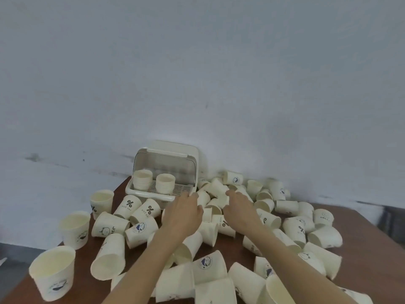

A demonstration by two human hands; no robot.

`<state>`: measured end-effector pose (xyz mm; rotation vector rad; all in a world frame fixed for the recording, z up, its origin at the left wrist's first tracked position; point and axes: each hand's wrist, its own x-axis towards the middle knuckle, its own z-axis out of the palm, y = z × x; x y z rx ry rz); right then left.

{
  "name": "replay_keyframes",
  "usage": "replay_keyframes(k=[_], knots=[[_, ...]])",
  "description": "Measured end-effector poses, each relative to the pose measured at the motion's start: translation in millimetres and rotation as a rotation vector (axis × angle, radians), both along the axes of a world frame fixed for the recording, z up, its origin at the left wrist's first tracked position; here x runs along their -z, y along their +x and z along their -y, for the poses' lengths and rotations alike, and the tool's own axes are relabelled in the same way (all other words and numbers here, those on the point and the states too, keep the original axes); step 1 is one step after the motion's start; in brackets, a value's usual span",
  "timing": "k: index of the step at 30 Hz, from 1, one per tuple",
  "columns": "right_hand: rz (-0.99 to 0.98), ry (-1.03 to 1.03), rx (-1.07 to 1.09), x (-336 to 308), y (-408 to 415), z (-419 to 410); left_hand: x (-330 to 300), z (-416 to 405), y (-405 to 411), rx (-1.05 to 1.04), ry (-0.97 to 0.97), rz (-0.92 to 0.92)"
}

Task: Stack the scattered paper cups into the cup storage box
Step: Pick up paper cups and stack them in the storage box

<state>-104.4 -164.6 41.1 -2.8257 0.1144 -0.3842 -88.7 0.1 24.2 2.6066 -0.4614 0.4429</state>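
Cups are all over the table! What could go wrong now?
The upright cup at the near left corner stands by the table edge and might get knocked off. Both forearms stretch across the scattered paper cups, so they could scatter more. The short stacks in the cup storage box might tip.

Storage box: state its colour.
The storage box is cream-white with a translucent flip-up lid, seen in the head view, the only one.

The light is soft and even, a little cool, with no clear source and no glare. Shadows under the paper cups [140,229] are weak. The whole picture is slightly soft; both hands look a bit blurred. The wide lens bends the table [372,249] edges near the corners.
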Motion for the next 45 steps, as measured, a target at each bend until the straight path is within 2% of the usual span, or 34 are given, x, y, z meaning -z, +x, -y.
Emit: replay_keyframes(k=[10, 23, 39, 45], knots=[[-0.023, 0.03, 0.152, -3, -52, 79, 1, 51, -28, 0.098, 0.039, -0.045], [-0.073, 0.101, 0.18, 28, -38, 123, 21, 89, -14, 0.129, 0.11, -0.136], [-0.172, 0.07, 0.283, 49, -32, 185, 54, 134, 11, 0.26, 0.063, -0.195], [-0.165, 0.133, 0.339, 53, -32, 211, 64, 153, 24, 0.301, 0.046, -0.238]])
